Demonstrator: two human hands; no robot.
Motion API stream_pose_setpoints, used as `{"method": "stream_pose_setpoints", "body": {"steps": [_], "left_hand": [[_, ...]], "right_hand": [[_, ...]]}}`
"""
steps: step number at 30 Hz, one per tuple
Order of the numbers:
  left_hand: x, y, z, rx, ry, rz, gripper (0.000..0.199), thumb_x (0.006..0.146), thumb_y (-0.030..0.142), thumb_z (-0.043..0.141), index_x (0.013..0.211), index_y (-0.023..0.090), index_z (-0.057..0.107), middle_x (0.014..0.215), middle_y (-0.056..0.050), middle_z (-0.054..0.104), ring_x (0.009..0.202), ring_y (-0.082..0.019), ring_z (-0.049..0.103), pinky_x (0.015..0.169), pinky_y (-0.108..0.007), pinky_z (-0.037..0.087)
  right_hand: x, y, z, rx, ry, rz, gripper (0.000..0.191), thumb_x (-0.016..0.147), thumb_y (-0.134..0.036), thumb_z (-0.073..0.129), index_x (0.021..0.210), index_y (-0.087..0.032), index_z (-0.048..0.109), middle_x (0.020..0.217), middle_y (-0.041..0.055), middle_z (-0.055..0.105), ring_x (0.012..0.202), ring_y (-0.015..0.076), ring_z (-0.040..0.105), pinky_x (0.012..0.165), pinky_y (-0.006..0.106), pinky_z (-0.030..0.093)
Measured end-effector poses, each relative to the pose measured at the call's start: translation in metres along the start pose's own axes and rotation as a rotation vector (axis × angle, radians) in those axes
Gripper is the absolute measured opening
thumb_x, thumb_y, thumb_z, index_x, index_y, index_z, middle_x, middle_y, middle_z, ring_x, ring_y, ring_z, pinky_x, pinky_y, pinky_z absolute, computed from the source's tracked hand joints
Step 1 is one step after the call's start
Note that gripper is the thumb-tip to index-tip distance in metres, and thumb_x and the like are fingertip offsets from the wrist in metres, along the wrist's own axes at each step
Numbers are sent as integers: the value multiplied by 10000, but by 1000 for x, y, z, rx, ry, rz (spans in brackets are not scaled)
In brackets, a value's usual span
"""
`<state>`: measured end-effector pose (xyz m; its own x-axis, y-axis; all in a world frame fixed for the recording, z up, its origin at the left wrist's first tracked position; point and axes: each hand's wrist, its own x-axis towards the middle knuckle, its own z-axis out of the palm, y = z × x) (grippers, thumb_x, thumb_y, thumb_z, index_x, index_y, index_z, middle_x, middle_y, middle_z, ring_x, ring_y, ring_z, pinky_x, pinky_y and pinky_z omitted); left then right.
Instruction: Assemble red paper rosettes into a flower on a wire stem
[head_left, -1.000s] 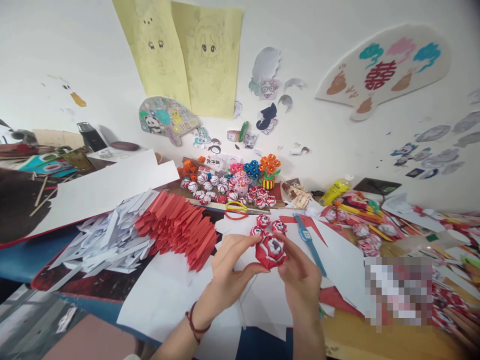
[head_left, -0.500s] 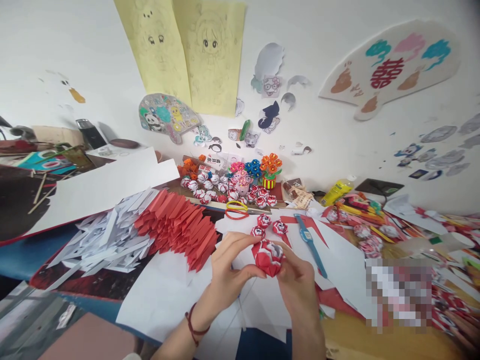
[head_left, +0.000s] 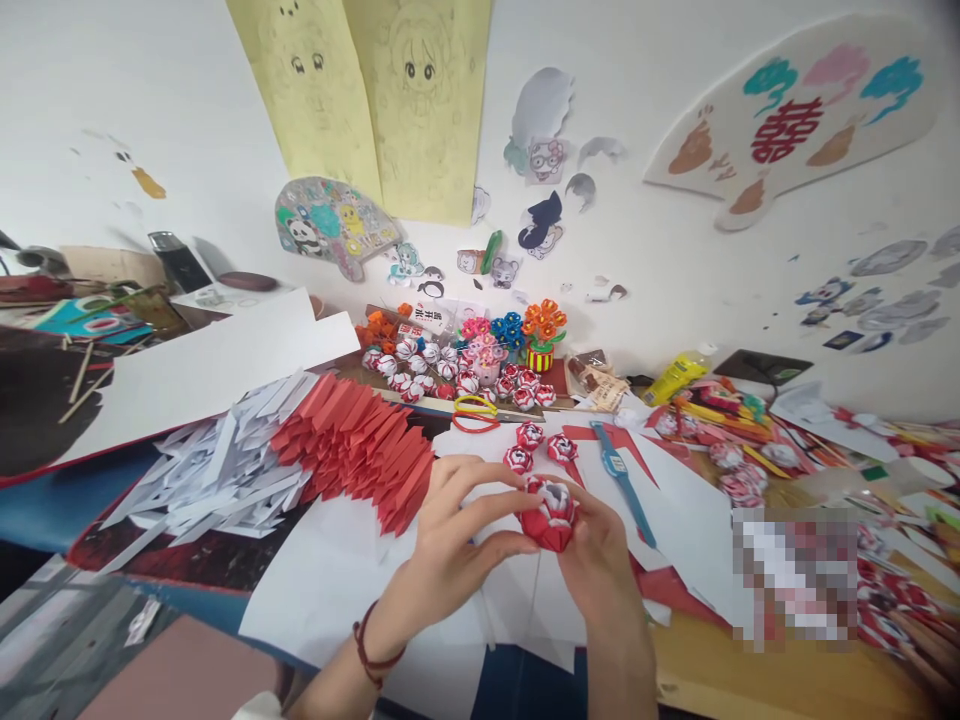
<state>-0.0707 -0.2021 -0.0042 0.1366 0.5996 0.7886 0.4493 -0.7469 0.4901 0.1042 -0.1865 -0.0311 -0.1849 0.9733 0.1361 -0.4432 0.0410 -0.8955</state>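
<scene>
Between my two hands is a red and white folded paper flower (head_left: 551, 515), held above white paper sheets. My left hand (head_left: 457, 525) pinches its left side with thumb and fingers. My right hand (head_left: 600, 550) grips it from the right and below; some of those fingers are hidden behind it. Just beyond it lie three finished-looking paper flowers (head_left: 529, 436) of the same colours. A blue watch (head_left: 624, 485) rests to the right of my hands. Red folded paper strips (head_left: 360, 445) lie in a dense row at left, beside a heap of white strips (head_left: 217, 465).
Scissors with yellow and red handles (head_left: 476, 412) lie behind the flowers. Farther back stand colourful flower pots (head_left: 540, 355) among more paper flowers. A yellow bottle (head_left: 679, 375) lies at back right. Another person's hand (head_left: 926, 650) shows at the right edge, near a blurred patch.
The flower in my hands has shifted slightly right and turned a little. My left hand's fingers have moved along its rim. Both hands still hold it.
</scene>
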Motion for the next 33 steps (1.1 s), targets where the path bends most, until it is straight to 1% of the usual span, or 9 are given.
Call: {"method": "stream_pose_setpoints", "body": {"steps": [2,5,9,15,18,23,27,31,33], "left_hand": [[2,3,-2,20,-12,2,287,852,341,690,1112,220,678,1079,-76,658,1013,-217,545,889,-357,432],[2,5,-2,61,27,15,267,839,293,717,1089,211,674,1054,-70,673,991,-211,548,868,-348,434],[2,7,-3,87,-6,4,255,849,332,700,1071,213,658,1056,-72,680,996,-216,535,874,-355,418],[1,8,-3,118,-64,14,413,927,428,551,1262,186,574,1138,-99,673,1061,-227,542,911,-372,381],[1,8,-2,44,-100,-24,498,907,513,523,1289,196,558,1148,-93,679,1058,-221,557,913,-360,388],[2,5,-1,-131,-135,-127,614,776,591,628,1267,224,597,1159,-91,680,1071,-238,570,936,-364,428],[-2,6,2,-220,-141,-167,576,820,590,602,1261,219,613,1164,-111,669,1083,-254,571,946,-392,436],[-7,9,6,-300,-138,-207,534,841,580,609,1228,211,621,1166,-110,655,1094,-253,561,966,-395,419],[-7,10,7,-326,-139,-213,525,845,577,611,1224,215,617,1168,-105,649,1103,-251,555,975,-391,409]], "right_hand": [[0,0,-1,-26,-10,2,542,708,-610,760,1087,-224,740,1049,133,734,1018,316,673,915,477,538],[-1,2,-4,-33,-12,1,609,648,-634,791,1100,-231,725,1075,129,729,1029,318,668,901,484,544],[-2,4,-7,3,-24,33,537,657,-511,846,1107,-250,711,1076,104,732,982,287,685,851,442,565],[-2,-3,-3,14,-138,64,483,681,-507,830,1068,-237,724,990,95,737,902,278,693,818,433,570],[-4,-5,-3,27,-136,62,475,679,-507,830,1069,-255,729,967,83,738,854,265,695,775,413,577],[-8,-1,-4,79,-127,64,473,657,-506,846,1051,-265,746,935,68,747,795,226,695,725,356,576],[-9,0,-4,40,-84,55,490,608,-525,866,999,-248,764,925,75,749,790,231,692,719,367,581],[-10,-2,-4,-15,-106,67,466,594,-558,860,903,-219,772,752,49,713,655,202,644,627,335,566],[-11,-3,-4,-8,-124,71,447,601,-558,857,887,-226,772,716,33,701,640,193,634,620,322,561]]}}
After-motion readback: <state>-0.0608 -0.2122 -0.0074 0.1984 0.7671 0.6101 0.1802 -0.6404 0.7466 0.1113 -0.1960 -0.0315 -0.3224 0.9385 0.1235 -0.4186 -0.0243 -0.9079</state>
